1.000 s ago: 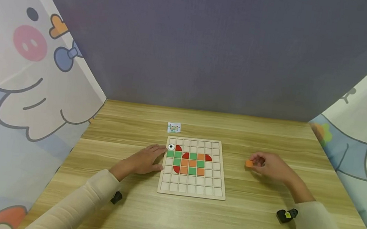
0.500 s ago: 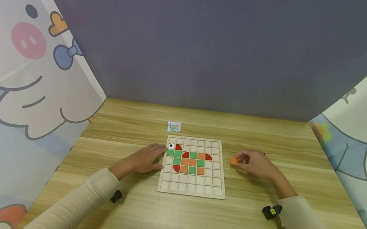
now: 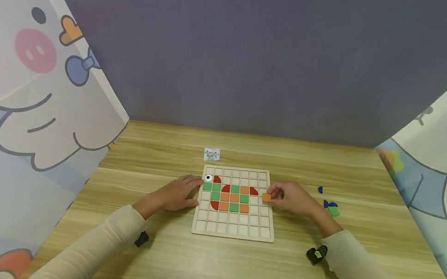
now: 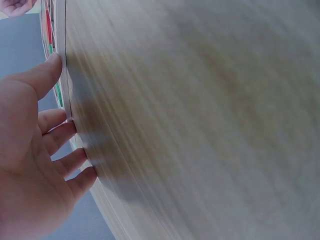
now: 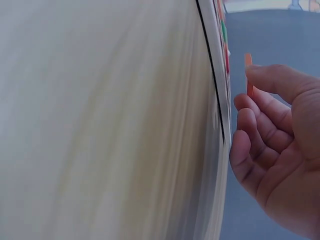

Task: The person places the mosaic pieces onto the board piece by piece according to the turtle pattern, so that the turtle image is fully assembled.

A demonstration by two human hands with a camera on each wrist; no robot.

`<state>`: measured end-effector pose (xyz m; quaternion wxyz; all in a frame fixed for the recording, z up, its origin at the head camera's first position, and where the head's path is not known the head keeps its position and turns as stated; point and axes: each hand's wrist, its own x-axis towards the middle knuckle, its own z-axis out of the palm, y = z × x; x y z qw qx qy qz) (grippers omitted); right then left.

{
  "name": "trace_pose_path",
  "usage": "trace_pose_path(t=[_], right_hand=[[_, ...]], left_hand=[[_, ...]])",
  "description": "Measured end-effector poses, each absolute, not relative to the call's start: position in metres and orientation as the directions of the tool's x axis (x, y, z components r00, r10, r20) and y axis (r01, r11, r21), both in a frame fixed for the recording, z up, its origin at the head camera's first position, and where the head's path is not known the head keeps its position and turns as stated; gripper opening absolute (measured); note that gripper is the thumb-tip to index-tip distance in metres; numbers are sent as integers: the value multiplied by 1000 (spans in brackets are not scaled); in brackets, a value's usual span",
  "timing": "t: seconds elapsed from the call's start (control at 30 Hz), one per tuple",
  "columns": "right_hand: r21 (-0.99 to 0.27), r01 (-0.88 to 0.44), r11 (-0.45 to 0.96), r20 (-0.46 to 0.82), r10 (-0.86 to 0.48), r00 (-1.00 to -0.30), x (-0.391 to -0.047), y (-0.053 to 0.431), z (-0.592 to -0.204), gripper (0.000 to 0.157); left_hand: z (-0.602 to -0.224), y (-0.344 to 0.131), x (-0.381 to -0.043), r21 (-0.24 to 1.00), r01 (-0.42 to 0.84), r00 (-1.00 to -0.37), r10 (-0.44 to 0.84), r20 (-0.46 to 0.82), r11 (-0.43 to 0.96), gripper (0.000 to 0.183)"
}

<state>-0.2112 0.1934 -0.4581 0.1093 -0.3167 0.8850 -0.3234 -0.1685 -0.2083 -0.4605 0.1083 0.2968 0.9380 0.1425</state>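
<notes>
My right hand [image 3: 292, 198] pinches an orange square tile [image 3: 266, 197] between thumb and fingers, over the right edge of a wooden grid board [image 3: 233, 230]. In the right wrist view the orange tile [image 5: 249, 75] is seen edge-on above the board. Green, orange and red tiles [image 3: 235, 198] and a round white eye piece [image 3: 208, 178] fill several cells at the board's upper left and middle. My left hand [image 3: 175, 194] lies by the board's left edge. The left wrist view shows its thumb and fingertips touching that edge, fingers [image 4: 70, 162] loosely bent around nothing.
A small printed card [image 3: 212, 155] lies behind the board. Right of the right hand are several loose pieces: a blue piece [image 3: 320, 189], two more blue ones beside it, and a green tile [image 3: 334, 211]. A dark wall [image 3: 257, 69] rises behind the table.
My right hand has moved left with the orange tile, from the open table to over the board's right edge. Blue and green pieces have come into view behind it. The left hand stays put.
</notes>
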Motion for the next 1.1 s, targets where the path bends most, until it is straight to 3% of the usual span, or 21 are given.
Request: trace_pose_path(t=[0.4, 1.1], right_hand=[[-596, -552, 583, -10, -692, -722, -208, 164, -455, 15], [-579, -510, 636, -52, -653, -755, -210, 154, -460, 16]], left_hand=[[-464, -210, -170, 327, 524, -801, 585, -125, 787, 70], [-465, -210, -170, 328, 520, -804, 582, -122, 788, 69]])
